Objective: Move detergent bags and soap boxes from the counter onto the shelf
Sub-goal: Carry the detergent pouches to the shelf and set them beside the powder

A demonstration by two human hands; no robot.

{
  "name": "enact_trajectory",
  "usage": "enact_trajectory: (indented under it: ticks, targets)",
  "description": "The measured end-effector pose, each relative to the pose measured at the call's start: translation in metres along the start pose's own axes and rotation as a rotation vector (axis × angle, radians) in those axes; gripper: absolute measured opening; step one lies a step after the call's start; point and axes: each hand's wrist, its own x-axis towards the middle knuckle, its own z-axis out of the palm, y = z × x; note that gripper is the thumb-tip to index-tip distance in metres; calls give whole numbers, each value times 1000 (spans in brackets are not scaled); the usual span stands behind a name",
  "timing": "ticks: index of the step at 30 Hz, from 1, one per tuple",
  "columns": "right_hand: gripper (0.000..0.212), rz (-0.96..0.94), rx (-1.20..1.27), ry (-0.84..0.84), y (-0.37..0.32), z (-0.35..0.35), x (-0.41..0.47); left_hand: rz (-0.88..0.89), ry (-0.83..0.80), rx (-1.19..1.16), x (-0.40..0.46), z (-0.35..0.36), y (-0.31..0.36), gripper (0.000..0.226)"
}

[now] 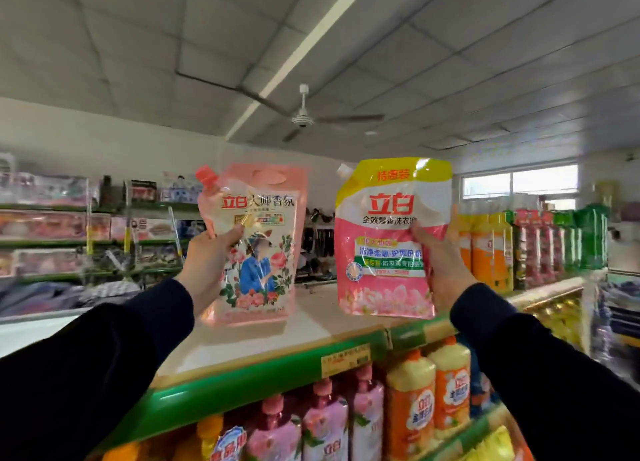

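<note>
Above the cream-topped, green-edged top shelf (263,343) of a shop gondola, a person in dark sleeves lifts two soft plastic detergent bags side by side, labels facing the camera. At 9 o'clock, the left hand (211,252) grasps the translucent pink pouch with a rose print and a red corner cap (256,242) by its left edge, thumb pressed across the front. At 3 o'clock, the right hand (438,266) clenches the right edge of the white, pink and yellow-topped pouch (384,239), fingers wrapped behind it. Both bags hang upright just over the bare shelf top, clear of its surface, apparently held by the outer sides so their flat bases can settle first and stand unaided. Further along the same shelf, at 3 o'clock, orange, red and green bottles (533,249) already stand in a row, suggesting the pouches will extend that line. Pink and orange bottles (346,422) fill the tier below at 6 o'clock
</note>
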Motion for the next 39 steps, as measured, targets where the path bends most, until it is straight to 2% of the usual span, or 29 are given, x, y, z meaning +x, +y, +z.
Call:
enact_trajectory:
  ticks: [1,8,12,15,21,25,28,30,32,35,39]
  targets:
    - [28,17,-21,-22,12,3,13,-4,15,-1,8,0,-6,22]
    - [57,106,-20,-163,87,26,110,-16,101,66,68,20,-42,22]
    - [38,195,28,-260,118,47,160,-19,166,109,97,27,-53,24]
    - [44,215,37,-284,140,57,196,8,170,116,114,20,-62,28]
    - [61,276,-112,-359,173,54,219,-215,76,155,124,-12,-87,36]
    - [86,278,-4,-290,169,67,213,-198,33,153,127,-18,-83,40]
    - [73,238,109,-166,173,73,202,-186,-34,140,119,-14,-85,46]
    - [64,180,126,-58,172,78,203,-175,14,144,118,-11,-88,47]
    - [68,170,137,11,165,87,207,-159,38,134,118,-8,-88,47]
    - [79,176,189,27,156,106,218,-182,20,114,118,-9,-90,45]
    - [76,199,219,-16,173,98,223,-220,-64,166,121,-19,-86,48]
